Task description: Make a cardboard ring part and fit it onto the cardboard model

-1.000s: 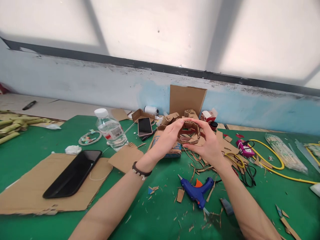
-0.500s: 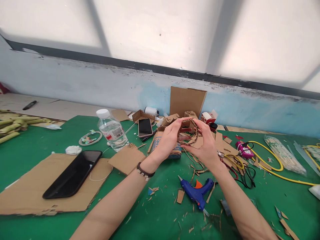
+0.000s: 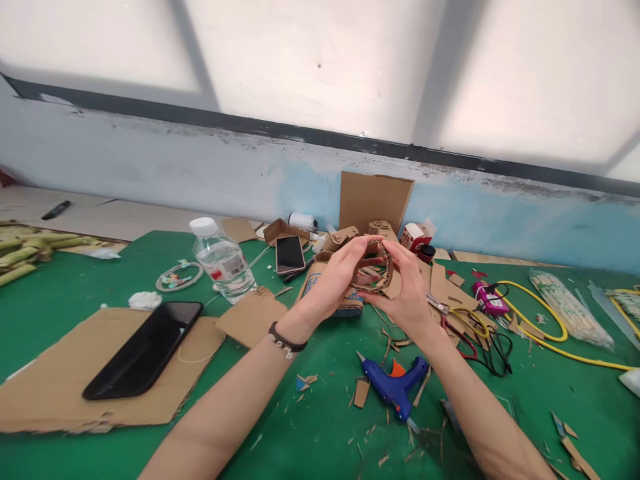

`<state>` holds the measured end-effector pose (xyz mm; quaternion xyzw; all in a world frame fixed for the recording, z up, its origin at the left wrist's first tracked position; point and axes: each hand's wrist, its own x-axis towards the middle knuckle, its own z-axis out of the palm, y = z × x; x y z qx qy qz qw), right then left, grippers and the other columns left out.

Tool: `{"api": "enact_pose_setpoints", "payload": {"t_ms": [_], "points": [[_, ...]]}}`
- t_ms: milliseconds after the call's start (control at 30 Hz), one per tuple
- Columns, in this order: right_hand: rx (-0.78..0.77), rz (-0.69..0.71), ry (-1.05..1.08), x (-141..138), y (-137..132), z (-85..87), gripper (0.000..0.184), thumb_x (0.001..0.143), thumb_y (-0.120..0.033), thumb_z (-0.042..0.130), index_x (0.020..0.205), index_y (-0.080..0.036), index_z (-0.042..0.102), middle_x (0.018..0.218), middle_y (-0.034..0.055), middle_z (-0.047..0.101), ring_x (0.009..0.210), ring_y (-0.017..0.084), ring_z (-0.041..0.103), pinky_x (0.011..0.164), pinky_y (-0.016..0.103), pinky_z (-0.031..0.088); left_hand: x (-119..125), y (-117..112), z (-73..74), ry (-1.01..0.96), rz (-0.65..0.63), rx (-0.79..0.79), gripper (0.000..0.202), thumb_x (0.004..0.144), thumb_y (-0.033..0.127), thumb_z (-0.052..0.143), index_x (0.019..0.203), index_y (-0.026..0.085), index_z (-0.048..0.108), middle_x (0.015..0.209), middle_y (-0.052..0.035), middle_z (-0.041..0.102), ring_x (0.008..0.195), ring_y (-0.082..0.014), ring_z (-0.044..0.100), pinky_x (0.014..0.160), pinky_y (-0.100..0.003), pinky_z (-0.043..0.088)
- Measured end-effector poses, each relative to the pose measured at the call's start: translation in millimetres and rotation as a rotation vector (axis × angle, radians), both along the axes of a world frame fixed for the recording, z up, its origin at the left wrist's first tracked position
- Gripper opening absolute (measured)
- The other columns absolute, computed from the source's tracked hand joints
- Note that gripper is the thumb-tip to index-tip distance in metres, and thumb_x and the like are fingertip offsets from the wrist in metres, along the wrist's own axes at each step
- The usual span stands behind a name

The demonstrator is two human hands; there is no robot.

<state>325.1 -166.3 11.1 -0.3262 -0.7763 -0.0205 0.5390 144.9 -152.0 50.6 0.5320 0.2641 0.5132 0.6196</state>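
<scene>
Both my hands are raised above the green table [image 3: 125,280] and pinch a curved strip of corrugated cardboard [image 3: 381,267] between them. My left hand [image 3: 334,281] grips its left end with fingers closed. My right hand [image 3: 406,292] holds the right side, thumb and fingers pressed on the bent strip. The strip forms a small loop. Below my hands lies a blue hot glue gun [image 3: 393,385] among cardboard scraps.
A black phone [image 3: 144,348] rests on a cardboard sheet [image 3: 60,387] at left. A water bottle [image 3: 220,259], a second phone [image 3: 290,253], small cardboard boxes and an upright cardboard panel [image 3: 374,199] stand behind. Scissors [image 3: 470,327], a yellow cable [image 3: 550,333] and bagged sticks [image 3: 570,307] lie right.
My hands have drawn closer together and the cardboard strip is bent into a tighter loop. The rest of the table is unchanged.
</scene>
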Motion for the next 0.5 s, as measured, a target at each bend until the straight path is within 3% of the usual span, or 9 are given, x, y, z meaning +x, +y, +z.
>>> {"api": "enact_pose_setpoints", "payload": {"t_ms": [167, 333, 500], "points": [[0.012, 0.059, -0.037, 0, 2, -1.5, 0.099, 0.093, -0.045, 0.093, 0.174, -0.039, 0.037, 0.164, 0.0114, 0.061, 0.156, 0.036, 0.058, 0.129, 0.061, 0.054, -4, 2, 1.8, 0.048, 0.045, -0.024, 0.046, 0.099, 0.063, 0.076, 0.124, 0.024, 0.08, 0.124, -0.0095, 0.083, 0.108, -0.0275, 0.079, 0.075, -0.03, 0.068], [-0.089, 0.136, -0.168, 8, -2, 9.9, 0.099, 0.096, -0.047, 0.089, 0.177, -0.04, 0.032, 0.173, 0.0091, 0.055, 0.162, 0.034, 0.052, 0.134, 0.059, 0.048, -3, 10, -8.7, 0.039, 0.128, -0.049, 0.045, 0.095, 0.061, 0.079, 0.117, 0.022, 0.081, 0.117, -0.0083, 0.083, 0.101, -0.0241, 0.079, 0.073, -0.028, 0.066], [-0.19, 0.002, -0.178, 41, -25, 24.5, 0.072, 0.11, -0.047, 0.07, 0.175, -0.039, 0.039, 0.181, 0.0079, 0.044, 0.168, 0.032, 0.043, 0.136, 0.056, 0.044, -6, 17, -16.7, 0.087, 0.164, -0.006, 0.048, 0.092, 0.063, 0.081, 0.116, 0.022, 0.083, 0.117, -0.0078, 0.082, 0.09, -0.0184, 0.076, 0.072, -0.025, 0.065]]}}
